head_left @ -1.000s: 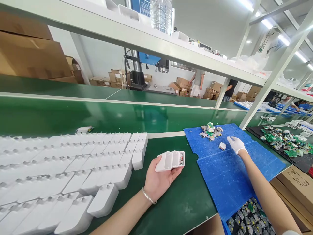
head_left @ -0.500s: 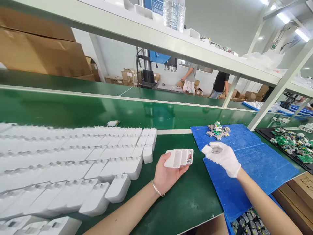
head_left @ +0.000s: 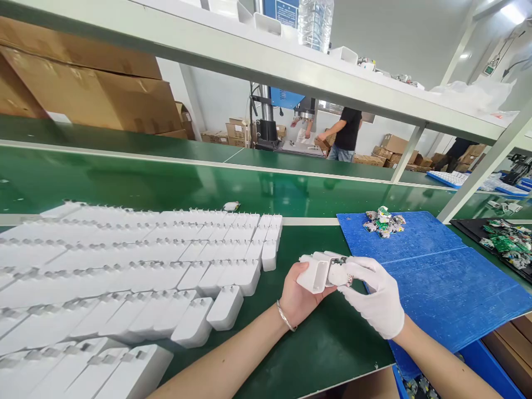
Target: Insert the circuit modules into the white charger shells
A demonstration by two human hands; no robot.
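Note:
My left hand (head_left: 300,293), bare with a bracelet at the wrist, is closed around several white plastic housings (head_left: 312,272) with their open ends turned to the right. In a white glove, my right hand (head_left: 376,293) pinches a small white module (head_left: 341,272) with some circuitry showing. The module is at the open end of the far-right housing; how far inside it sits cannot be made out. Left of my hands, rows of similar white housings (head_left: 166,266) cover the green bench (head_left: 266,343).
A blue sheet (head_left: 449,277) lies to the right, bearing a small pile of circuit boards (head_left: 384,221). Further right is a black tray (head_left: 469,226) of boards. Overhead runs a white shelf (head_left: 249,66) with a post (head_left: 482,166). People stand beyond the bench.
My right hand has come left from over the blue sheet, bringing the white module to the housings. My left hand has tilted the housings. The view has shifted slightly left.

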